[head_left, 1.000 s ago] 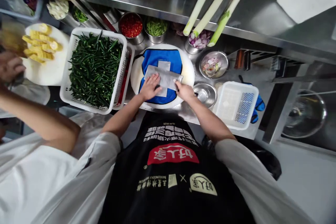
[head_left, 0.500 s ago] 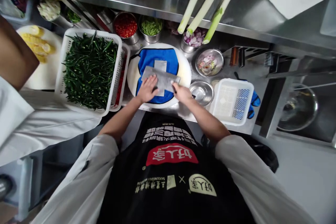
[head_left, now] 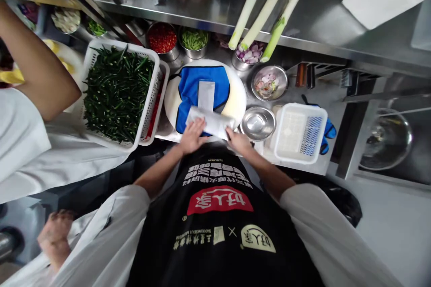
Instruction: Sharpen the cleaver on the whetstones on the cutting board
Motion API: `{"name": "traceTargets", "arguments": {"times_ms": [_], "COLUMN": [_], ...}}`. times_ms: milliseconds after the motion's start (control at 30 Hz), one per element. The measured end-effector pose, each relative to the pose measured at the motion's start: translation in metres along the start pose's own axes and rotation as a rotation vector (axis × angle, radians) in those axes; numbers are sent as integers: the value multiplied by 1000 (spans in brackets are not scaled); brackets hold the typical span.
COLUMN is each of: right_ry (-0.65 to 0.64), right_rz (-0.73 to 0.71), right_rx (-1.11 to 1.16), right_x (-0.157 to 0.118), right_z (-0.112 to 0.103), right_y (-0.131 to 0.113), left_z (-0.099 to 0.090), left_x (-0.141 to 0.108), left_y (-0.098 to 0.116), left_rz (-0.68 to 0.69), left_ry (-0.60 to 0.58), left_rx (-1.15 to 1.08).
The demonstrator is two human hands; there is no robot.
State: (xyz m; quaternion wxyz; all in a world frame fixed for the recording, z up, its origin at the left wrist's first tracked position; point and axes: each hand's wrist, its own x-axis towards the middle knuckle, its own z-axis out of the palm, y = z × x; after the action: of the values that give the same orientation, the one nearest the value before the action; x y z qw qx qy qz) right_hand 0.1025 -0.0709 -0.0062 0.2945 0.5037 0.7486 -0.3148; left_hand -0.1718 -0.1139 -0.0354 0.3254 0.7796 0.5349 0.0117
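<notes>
A wide cleaver (head_left: 212, 122) lies crosswise over the near end of a grey sharpening stone (head_left: 206, 95). Beneath the stone a blue cloth (head_left: 220, 81) is spread on a round white board (head_left: 238, 98). My right hand (head_left: 239, 141) is closed round the cleaver's handle end at the right. At the left end, my left hand (head_left: 193, 135) presses its fingers on the flat of the blade, fingers extended. The blade hides the stone's near end.
A white basket of green chillies (head_left: 117, 94) stands left, beside a co-worker's arm (head_left: 40, 63). To the right are a steel bowl (head_left: 257, 123) and a white basket (head_left: 301, 132). Leeks (head_left: 251, 6) overhang the shelf edge.
Both hands have drawn the cleaver toward my body along the stone, uncovering more of its far part. The co-worker's arm has shifted, and another hand now shows at the lower left.
</notes>
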Motion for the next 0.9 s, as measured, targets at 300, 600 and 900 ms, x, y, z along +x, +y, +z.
{"name": "traceTargets", "arguments": {"times_ms": [300,600,900], "right_ry": [198,24,-71], "right_rz": [-32,-39,-55], "right_rx": [-14,1,15], "right_x": [47,7,-19], "right_z": [-45,-1,18], "right_y": [5,7,4], "left_z": [-25,2,15], "left_x": [53,-3,-30], "left_y": [-33,1,14], "left_rz": [-53,-56,-12], "left_ry": [98,10,-21], "left_rx": [7,9,11]}}
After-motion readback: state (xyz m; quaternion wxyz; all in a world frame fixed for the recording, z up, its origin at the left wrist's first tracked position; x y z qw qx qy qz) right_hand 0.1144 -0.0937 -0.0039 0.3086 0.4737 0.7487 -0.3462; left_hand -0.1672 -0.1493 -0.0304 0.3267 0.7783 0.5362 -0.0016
